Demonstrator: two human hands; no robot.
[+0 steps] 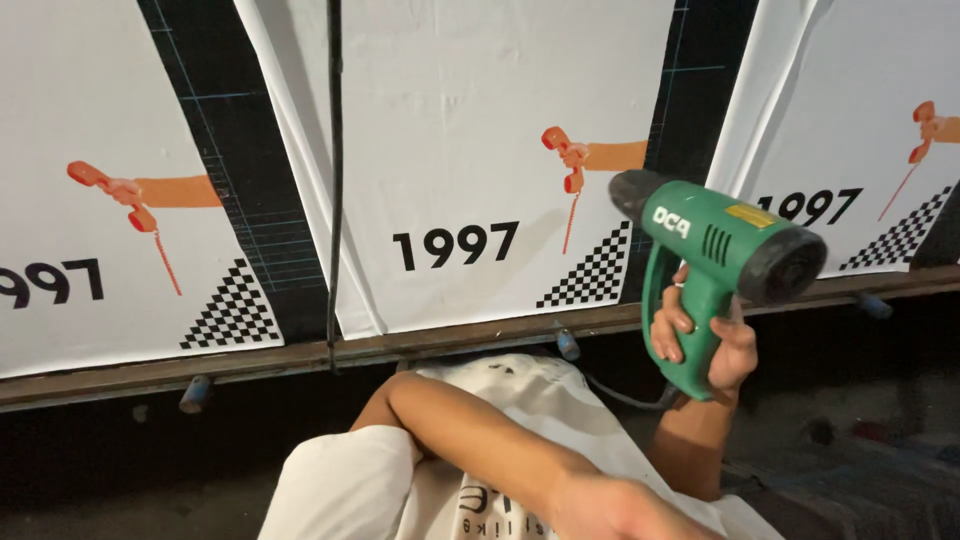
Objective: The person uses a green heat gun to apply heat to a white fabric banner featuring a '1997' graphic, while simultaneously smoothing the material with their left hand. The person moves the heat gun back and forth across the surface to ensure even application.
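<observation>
My right hand [700, 340] had its fingers wrapped tight around the green heat gun [715, 260], nozzle raised toward the white posters [470, 150]. My left hand [620, 510] sat blurred at the bottom edge; its grip I couldn't tell

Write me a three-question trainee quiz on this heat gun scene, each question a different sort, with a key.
1. True or false: the green heat gun is held by its handle in the right hand.
2. Multiple choice: the left hand is
A. gripping the heat gun's barrel
B. low in the frame, blurred, with nothing seen in it
C. pressed flat on a poster
3. Fill in: behind the heat gun hang white posters above a long ____ rail.

Key
1. True; the right hand is wrapped around the handle.
2. B; the forearm crosses over the person's white shirt.
3. Metal; it runs under the posters' lower edges.
</observation>
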